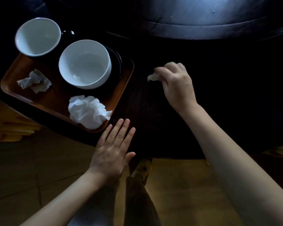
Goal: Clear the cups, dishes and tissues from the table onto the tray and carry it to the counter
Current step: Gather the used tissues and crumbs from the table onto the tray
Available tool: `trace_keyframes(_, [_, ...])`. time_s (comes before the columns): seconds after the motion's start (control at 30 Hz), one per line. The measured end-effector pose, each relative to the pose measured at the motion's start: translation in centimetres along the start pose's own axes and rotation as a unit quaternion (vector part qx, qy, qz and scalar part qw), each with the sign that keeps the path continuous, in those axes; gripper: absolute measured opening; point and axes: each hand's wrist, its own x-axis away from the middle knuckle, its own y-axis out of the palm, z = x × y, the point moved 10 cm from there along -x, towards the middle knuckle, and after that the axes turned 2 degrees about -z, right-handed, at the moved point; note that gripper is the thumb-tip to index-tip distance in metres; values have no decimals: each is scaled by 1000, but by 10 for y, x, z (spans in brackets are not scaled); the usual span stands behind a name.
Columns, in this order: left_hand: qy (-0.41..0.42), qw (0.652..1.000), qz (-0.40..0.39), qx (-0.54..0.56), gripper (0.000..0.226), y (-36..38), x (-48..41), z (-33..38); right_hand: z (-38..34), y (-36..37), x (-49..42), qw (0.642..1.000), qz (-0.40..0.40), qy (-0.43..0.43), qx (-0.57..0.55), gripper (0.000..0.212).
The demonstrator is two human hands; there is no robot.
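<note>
A brown wooden tray (121,88) lies at the left of the dark table (153,103). On it stand two white cups: one (38,36) at the far left, the other (85,64) on a black saucer (117,62). A grey crumpled tissue (34,81) and a larger white crumpled tissue (88,111) also lie on the tray. My right hand (176,84) hovers over the table to the right of the tray, pinching a small crumpled tissue (152,77). My left hand (114,147) lies flat and open at the table's near edge, just beside the tray's near corner.
A dark cushioned seat (203,22) stands beyond the table. Tiled floor (31,168) shows below the table's near edge, with my legs (137,193) underneath. Something yellow-brown (10,129) sits low at the left.
</note>
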Motion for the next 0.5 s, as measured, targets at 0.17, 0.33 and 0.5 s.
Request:
trace_keyframes(0.17, [1,1000,-23,-11,57,2,1,0,-18,12,21,994,-71,-79,-10,23])
trace_keyframes(0.33, [-6,999,-36,-7,58,0,1,0,-39,6,61,984,-138,-113,-25,27])
trace_keyframes(0.5, [-7,999,-38,-11,58,2,2,0,-66,5,122,974,-177,-133,-41,27])
